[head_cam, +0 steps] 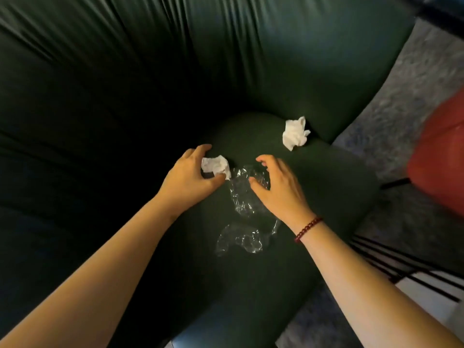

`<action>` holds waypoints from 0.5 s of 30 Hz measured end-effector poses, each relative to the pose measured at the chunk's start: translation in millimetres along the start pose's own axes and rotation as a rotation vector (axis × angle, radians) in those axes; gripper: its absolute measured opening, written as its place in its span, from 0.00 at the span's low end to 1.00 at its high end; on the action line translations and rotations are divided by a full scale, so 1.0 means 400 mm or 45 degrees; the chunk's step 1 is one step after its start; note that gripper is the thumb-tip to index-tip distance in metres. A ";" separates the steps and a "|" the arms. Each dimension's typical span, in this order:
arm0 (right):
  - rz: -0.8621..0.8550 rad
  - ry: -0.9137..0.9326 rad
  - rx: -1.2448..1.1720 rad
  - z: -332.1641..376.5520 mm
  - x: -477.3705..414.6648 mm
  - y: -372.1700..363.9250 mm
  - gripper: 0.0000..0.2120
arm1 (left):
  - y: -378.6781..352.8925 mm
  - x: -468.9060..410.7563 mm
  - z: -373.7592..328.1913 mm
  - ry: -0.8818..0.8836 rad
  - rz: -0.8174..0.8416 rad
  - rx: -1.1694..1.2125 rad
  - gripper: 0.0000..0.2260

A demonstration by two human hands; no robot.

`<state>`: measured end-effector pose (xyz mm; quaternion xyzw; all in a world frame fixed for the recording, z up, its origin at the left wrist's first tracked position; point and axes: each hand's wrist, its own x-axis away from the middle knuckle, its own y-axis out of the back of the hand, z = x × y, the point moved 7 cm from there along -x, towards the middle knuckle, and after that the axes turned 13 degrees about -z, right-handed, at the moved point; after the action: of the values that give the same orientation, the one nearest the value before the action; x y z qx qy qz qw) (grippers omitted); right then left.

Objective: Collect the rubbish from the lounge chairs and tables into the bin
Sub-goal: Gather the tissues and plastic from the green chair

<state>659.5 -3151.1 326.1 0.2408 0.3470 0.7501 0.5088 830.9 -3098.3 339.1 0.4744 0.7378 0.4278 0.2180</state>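
A dark green lounge chair (288, 71) fills the view. My left hand (190, 175) curls its thumb and fingers round a crumpled white tissue (214, 166) on the seat. My right hand (277, 183) has its fingers bent over a crinkled clear plastic wrapper (242, 197) and touches its upper part. A second piece of clear plastic (242, 241) lies nearer me on the seat. Another crumpled white tissue (295, 133) sits at the back right of the seat, beyond both hands. No bin is in view.
To the right lies grey carpet (401, 101). A red chair (442, 156) with black legs stands at the right edge. Black bars (406, 267) over a white surface show at the lower right.
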 end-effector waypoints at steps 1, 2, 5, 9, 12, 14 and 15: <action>0.003 -0.029 0.000 -0.016 0.012 -0.023 0.21 | -0.023 -0.004 0.013 -0.013 0.014 0.000 0.31; 0.008 -0.059 0.002 -0.031 0.026 -0.045 0.21 | -0.044 -0.007 0.025 -0.022 0.030 0.000 0.31; 0.024 -0.089 0.109 -0.074 0.068 -0.104 0.29 | -0.104 -0.017 0.052 -0.055 0.084 -0.005 0.31; 0.231 -0.116 0.327 -0.131 0.121 -0.187 0.52 | -0.189 -0.053 0.089 -0.102 0.185 -0.134 0.37; 0.354 -0.144 0.416 -0.166 0.153 -0.234 0.59 | -0.243 -0.086 0.123 -0.099 0.231 -0.242 0.38; 0.383 -0.175 0.434 -0.182 0.169 -0.258 0.60 | -0.279 -0.101 0.142 -0.089 0.283 -0.264 0.38; 0.389 -0.184 0.443 -0.188 0.176 -0.268 0.59 | -0.295 -0.104 0.149 -0.093 0.308 -0.269 0.38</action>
<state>644.1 -3080.5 196.3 0.4276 0.3934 0.7280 0.3639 832.5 -3131.6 204.8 0.5497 0.6177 0.5085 0.2402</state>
